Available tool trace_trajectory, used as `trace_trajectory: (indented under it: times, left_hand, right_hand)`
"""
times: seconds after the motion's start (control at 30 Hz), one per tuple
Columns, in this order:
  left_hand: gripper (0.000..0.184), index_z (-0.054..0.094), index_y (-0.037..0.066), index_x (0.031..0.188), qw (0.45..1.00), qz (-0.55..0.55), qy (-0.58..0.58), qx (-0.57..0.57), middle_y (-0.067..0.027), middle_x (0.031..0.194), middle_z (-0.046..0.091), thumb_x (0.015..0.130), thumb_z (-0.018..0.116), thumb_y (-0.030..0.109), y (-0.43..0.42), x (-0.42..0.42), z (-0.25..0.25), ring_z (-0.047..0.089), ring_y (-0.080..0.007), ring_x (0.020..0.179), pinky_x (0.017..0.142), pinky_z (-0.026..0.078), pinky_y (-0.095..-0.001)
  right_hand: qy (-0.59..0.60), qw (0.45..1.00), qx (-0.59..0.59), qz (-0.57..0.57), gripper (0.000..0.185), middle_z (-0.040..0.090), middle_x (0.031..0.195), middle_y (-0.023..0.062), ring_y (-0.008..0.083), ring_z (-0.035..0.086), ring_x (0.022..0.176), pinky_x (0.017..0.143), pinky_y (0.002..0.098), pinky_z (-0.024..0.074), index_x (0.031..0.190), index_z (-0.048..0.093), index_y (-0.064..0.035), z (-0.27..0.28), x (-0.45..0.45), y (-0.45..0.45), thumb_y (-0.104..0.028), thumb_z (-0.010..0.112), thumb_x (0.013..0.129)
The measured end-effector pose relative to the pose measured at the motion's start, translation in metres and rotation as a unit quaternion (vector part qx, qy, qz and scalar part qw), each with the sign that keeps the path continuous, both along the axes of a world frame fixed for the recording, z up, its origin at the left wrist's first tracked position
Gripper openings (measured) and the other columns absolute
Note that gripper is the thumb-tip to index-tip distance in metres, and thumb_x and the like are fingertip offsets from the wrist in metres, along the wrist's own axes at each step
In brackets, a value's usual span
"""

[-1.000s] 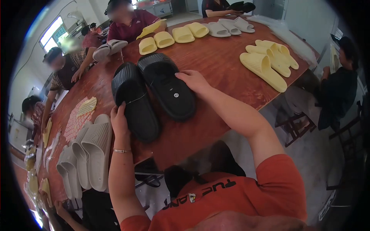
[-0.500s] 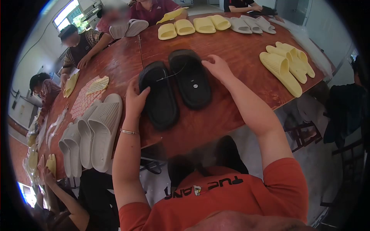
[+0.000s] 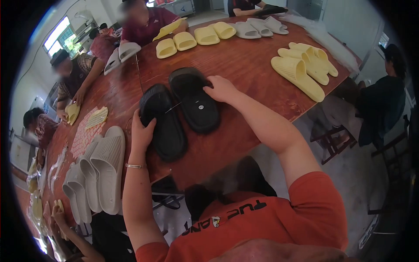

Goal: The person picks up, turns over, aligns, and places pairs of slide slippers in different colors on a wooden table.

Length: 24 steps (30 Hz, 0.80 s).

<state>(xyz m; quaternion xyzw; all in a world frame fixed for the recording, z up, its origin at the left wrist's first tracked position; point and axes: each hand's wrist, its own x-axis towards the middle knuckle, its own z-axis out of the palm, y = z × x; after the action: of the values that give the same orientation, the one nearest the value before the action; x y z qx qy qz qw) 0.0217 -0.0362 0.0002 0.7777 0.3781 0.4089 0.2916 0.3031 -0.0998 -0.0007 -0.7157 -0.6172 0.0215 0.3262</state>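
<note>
Two black slippers lie side by side, joined by a thin tie between their straps. At the outer side of the left black slipper [image 3: 168, 135] is my left hand [image 3: 142, 133], its thumb over the strap edge and its fingers along the side. My right hand [image 3: 221, 90] has its thumb and fingertips closed at the strap edge of the right black slipper [image 3: 200, 111]. A small round sticker shows on the right slipper's insole. Both toe ends point away from me. The undersides are hidden.
Grey slippers [image 3: 109, 174] stand left on the red-brown table [image 3: 244, 74], near patterned sheets [image 3: 86, 133]. Yellow slippers [image 3: 301, 78] lie right; more yellow and grey pairs line the far edge. Co-workers sit around, one [image 3: 72, 72] at the left with a yellow slipper. A stool [image 3: 334, 144] stands right.
Compared with the oldest frame, the black slippers are lower and look smaller, with my hands still beside them. The view swung and came back. A co-worker at the left now handles a yellow slipper.
</note>
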Motion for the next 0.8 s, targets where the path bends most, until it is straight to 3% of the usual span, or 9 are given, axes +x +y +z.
trace_trajectory:
  times: [0.3,0.8]
  left_hand:
    - [0.055,0.037,-0.002,0.116,0.994,0.059,0.076,0.061,-0.021,0.108,0.049,0.069,0.061,0.015,0.011,-0.004,-0.01,0.048,-0.0307,0.101,0.086,0.037,-0.0348]
    - [0.054,0.038,-0.001,0.116,0.995,0.042,0.068,0.057,-0.0209,0.106,0.049,0.07,0.061,0.015,0.007,-0.004,-0.005,0.048,-0.0308,0.1,0.085,0.037,-0.0353]
  right_hand:
    - [-0.003,1.0,-0.022,0.011,0.041,0.052,0.103,0.0203,0.0328,0.05,0.097,0.083,0.039,0.0408,0.102,0.051,0.0013,-0.001,0.0,0.002,-0.03,0.053,0.075]
    - [-0.008,1.0,0.005,0.011,0.037,0.053,0.099,0.0209,0.033,0.051,0.094,0.081,0.0393,0.0412,0.098,0.052,0.0019,0.0,-0.003,0.0,-0.027,0.053,0.075]
